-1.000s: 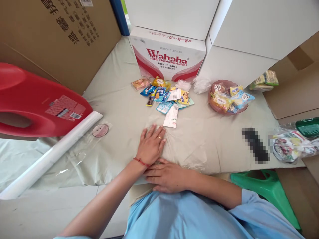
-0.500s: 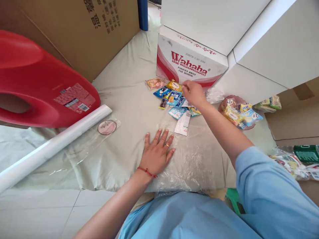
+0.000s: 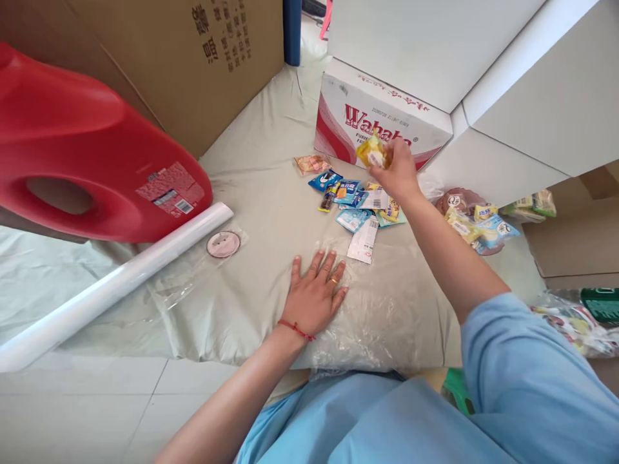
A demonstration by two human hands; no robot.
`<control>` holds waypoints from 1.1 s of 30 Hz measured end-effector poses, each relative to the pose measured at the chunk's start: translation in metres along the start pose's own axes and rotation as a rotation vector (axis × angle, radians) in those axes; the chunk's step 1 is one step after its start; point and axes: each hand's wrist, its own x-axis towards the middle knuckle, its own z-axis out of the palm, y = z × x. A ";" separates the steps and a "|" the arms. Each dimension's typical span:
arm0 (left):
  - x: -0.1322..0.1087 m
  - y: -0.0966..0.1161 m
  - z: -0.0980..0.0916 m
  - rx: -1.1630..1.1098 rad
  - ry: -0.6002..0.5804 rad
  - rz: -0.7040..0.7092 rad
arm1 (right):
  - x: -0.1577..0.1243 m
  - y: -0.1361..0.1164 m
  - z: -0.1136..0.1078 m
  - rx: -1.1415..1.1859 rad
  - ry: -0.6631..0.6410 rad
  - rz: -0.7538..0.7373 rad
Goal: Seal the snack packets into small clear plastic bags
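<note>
My right hand [image 3: 399,169] is closed on a yellow snack packet [image 3: 371,152], raised in front of the white and red Wahaha water carton [image 3: 338,119]. Below it lies a loose pile of small snack packets: a blue packet [image 3: 348,191], a light blue packet [image 3: 353,220], a white packet [image 3: 363,240] and others. An orange-pink packet [image 3: 312,164] rests at the pile's far left. My left hand [image 3: 314,290] lies flat with fingers spread on clear plastic film [image 3: 382,316] over the cloth-covered surface [image 3: 256,187]. It holds nothing.
At left stand a big red jug [image 3: 111,154] and a brown cardboard box [image 3: 193,84]. A white film roll [image 3: 120,283] lies near a round pink disc [image 3: 223,244]. To the right are a bowl of snacks [image 3: 488,248], white cabinets [image 3: 536,84] and a green bottle [image 3: 602,304].
My right hand has lifted the yellow snack packet off the pile. The whole view has shifted slightly, while my left hand stays flat on the film.
</note>
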 end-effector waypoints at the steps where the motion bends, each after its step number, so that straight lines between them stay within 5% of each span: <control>1: 0.000 0.000 0.000 0.008 0.005 0.002 | -0.024 -0.002 -0.013 0.062 -0.035 -0.071; 4: 0.000 0.000 0.002 0.030 0.022 0.010 | -0.111 -0.012 -0.035 0.218 -0.259 -0.316; 7: 0.000 0.000 0.004 0.051 0.031 0.016 | -0.194 -0.018 -0.033 0.155 -0.321 -0.418; 12: 0.002 0.001 0.005 0.058 0.042 0.000 | -0.268 -0.016 -0.032 0.084 -0.430 -0.506; 16: 0.003 0.003 0.004 0.064 0.018 -0.014 | -0.281 -0.014 -0.043 0.333 -0.392 -0.416; 23: 0.003 0.005 0.004 0.114 -0.007 -0.056 | -0.281 -0.015 -0.031 0.122 -0.419 -0.396; 30: 0.003 0.007 0.001 0.125 -0.030 -0.083 | -0.273 -0.018 -0.030 0.212 -0.248 -0.284; 33: 0.003 0.005 0.001 0.110 -0.016 -0.085 | -0.275 -0.022 -0.018 0.185 -0.290 -0.314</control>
